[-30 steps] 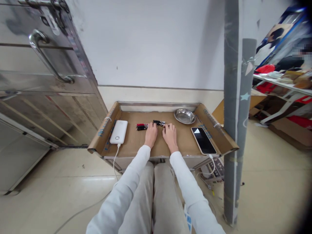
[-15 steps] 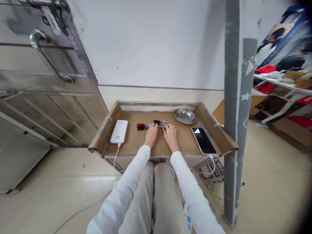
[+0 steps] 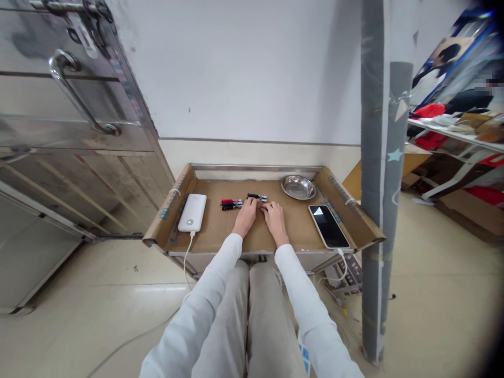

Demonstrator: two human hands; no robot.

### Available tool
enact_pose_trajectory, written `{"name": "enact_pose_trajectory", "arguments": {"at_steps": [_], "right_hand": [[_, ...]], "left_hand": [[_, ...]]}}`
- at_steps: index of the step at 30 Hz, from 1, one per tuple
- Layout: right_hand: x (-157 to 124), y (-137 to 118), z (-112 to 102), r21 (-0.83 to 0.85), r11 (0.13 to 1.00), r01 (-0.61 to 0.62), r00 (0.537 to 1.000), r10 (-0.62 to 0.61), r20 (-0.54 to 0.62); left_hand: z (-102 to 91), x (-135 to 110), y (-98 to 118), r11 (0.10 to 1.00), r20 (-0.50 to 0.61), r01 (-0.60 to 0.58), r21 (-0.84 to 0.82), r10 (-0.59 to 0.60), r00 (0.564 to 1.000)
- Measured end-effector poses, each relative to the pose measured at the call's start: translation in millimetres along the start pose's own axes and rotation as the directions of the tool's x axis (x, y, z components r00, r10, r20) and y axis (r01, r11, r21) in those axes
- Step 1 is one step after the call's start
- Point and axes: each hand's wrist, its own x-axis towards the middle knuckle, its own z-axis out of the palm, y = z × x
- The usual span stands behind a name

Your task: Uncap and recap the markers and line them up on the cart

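My left hand and my right hand rest side by side on the brown cardboard-lined tray table, fingertips meeting in the middle. The fingers are curled together over something small that I cannot make out. Just beyond my left hand lie red and black pens in a short row. A black and silver pen piece lies just past both hands' fingertips.
A white power bank with a cable lies at the tray's left. A steel dish sits at the back right, a phone at the right. A grey post stands right; a steel door left.
My hands have drawn closer together, fingertips now touching in the middle. The pens and other items have not moved.
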Motion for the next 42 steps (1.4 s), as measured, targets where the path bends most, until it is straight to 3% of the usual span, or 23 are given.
{"name": "enact_pose_trajectory", "arguments": {"at_steps": [8,12,14,18,24,27,32,36,42], "right_hand": [[-4.5,0.7,-5.0,0.314,0.948,-0.053,0.970,0.123,-0.208],[-3.8,3.9,-4.7,0.360,0.930,-0.072,0.968,0.152,-0.198],[-3.1,3.8,-5.1,0.353,0.933,-0.066,0.972,0.140,-0.190],[-2.7,0.6,-5.6,0.359,0.933,-0.018,0.982,0.083,-0.168],[-2.8,-2.6,-3.3,0.406,0.913,0.041,0.992,0.013,-0.129],[-3.7,-7.4,-6.7,0.424,0.903,0.065,0.995,-0.029,-0.091],[-7.7,-20.7,-23.8,0.446,0.870,0.210,0.968,-0.249,0.030],[-9.4,-25.0,-34.8,0.498,0.841,0.214,0.965,-0.260,0.025],[-10.6,-22.7,-32.4,0.633,0.736,0.240,0.958,-0.286,-0.031]], "left_hand": [[-7.2,-4.1,7.8,0.988,0.013,-0.060,0.141,0.059,0.998],[-13.1,-15.8,12.0,0.980,0.059,-0.078,0.184,0.069,0.996],[-14.1,-20.4,11.6,0.981,0.030,-0.054,0.185,0.049,0.998],[-14.1,-22.4,9.4,0.973,-0.059,0.027,0.228,-0.014,0.998],[-15.4,-19.7,10.1,0.965,-0.079,0.032,0.260,-0.012,0.997],[-17.2,-20.2,10.6,0.981,-0.088,0.025,0.194,-0.008,0.996],[-20.3,-21.6,9.5,0.994,-0.205,0.103,0.019,-0.097,0.974],[-20.5,-22.0,7.8,0.987,-0.272,0.154,-0.041,-0.159,0.949],[-20.0,-21.7,6.6,0.992,-0.230,0.090,-0.093,-0.109,0.967]]}}
